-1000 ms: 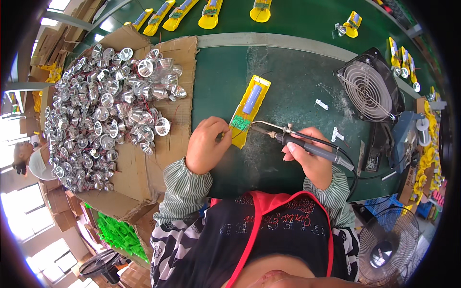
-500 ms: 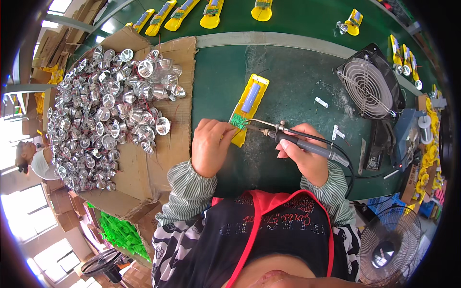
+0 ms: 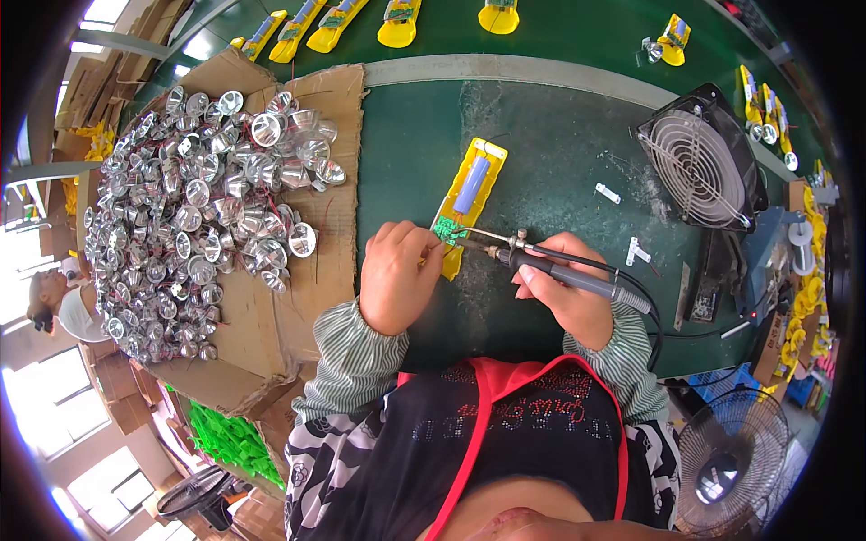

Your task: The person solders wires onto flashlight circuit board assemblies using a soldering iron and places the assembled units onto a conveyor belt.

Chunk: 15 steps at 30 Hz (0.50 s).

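Head view: soldering iron closer in over the green board

A cardboard box (image 3: pixel 257 334) of silver reflectors (image 3: pixel 207 167) fills the left; a black fan (image 3: pixel 699 167) stands right. The right hand (image 3: pixel 577 302) is wrapped around the soldering iron (image 3: pixel 591 283), its tip nearer than a second ago. Between the hands lies the yellow casing (image 3: pixel 451 263), its green board (image 3: pixel 445 228) partly covered (contact is unclear). The left hand's (image 3: pixel 397 275) fingers bunch beside it; I cannot tell what they hold.
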Tool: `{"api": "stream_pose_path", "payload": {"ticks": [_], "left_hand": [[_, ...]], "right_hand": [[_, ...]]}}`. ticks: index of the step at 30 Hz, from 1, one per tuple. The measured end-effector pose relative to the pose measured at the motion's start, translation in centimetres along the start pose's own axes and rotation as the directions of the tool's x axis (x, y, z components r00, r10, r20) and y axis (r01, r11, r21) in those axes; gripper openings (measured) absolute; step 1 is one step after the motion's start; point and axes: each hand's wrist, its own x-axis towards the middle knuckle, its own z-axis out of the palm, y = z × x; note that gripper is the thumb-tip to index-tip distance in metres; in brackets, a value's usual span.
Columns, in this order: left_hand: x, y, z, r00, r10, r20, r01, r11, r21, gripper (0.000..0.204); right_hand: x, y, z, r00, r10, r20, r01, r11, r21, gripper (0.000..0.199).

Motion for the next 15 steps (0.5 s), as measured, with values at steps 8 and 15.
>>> {"api": "stream_pose_path", "payload": {"ticks": [8,15], "left_hand": [[-0.2,-0.3,0.1,1.000,0.001,0.001,-0.001,1.000,-0.001,0.006],[-0.5,-0.4,0.5,1.000,-0.027,-0.010,0.027,0.999,0.033,0.009]], "right_hand": [[-1.1,-0.7,-0.9,0.996,-0.010,-0.083,0.013,0.999,0.037,0.017],[-2.2,-0.2,-2.1,0.995,-0.006,-0.097,0.013,0.997,0.078,0.018]]}}
